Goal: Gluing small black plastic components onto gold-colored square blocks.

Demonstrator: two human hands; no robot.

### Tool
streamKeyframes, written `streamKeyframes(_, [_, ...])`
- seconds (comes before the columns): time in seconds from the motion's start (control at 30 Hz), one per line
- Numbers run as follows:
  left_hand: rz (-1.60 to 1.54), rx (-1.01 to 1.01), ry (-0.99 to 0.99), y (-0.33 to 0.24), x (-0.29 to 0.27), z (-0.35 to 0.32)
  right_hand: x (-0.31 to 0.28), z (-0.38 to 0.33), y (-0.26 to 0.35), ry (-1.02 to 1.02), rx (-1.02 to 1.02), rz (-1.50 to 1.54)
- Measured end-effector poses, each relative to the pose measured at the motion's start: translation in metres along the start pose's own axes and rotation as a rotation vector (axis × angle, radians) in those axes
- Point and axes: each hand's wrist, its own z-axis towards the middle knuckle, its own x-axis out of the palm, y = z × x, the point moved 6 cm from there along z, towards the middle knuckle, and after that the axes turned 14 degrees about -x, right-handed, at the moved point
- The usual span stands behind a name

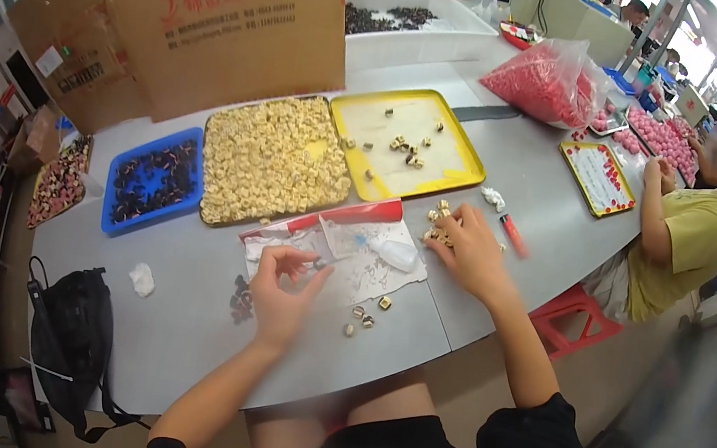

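Note:
My left hand [280, 299] is closed in a pinch, thumb and forefinger on a small dark grey piece [320, 263] above a white paper sheet [357, 286]. On the table by its wrist lie several small dark pieces [243, 298]. My right hand [475, 256] is closed, its fingertips down among small gold-coloured pieces [440, 212]; what they grip is hidden. A small clear plastic bottle [398, 254] lies on the sheet between my hands. Nearer to me sit a few loose gold-and-dark pieces [368, 321]. A red tube or marker [514, 236] is right of my right hand.
Beyond the sheet stand a tray of cream-gold pieces [317, 149], a yellow-rimmed tray [475, 161] and a blue tray [115, 222] of dark pieces. A large cardboard box [239, 30] rises behind. A black bag [76, 328] lies left; a co-worker [695, 221] sits right.

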Motion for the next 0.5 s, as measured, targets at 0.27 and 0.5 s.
streamKeyframes(0.27, [-0.002,0.019,-0.005,-0.002,-0.002,0.005,0.009,-0.001,-0.008,-0.011,-0.064,0.048])
streamKeyframes(0.5, [-0.04,0.016,-0.023,0.001,-0.005,0.009,-0.002,0.002,-0.007,-0.179,-0.076,0.111])
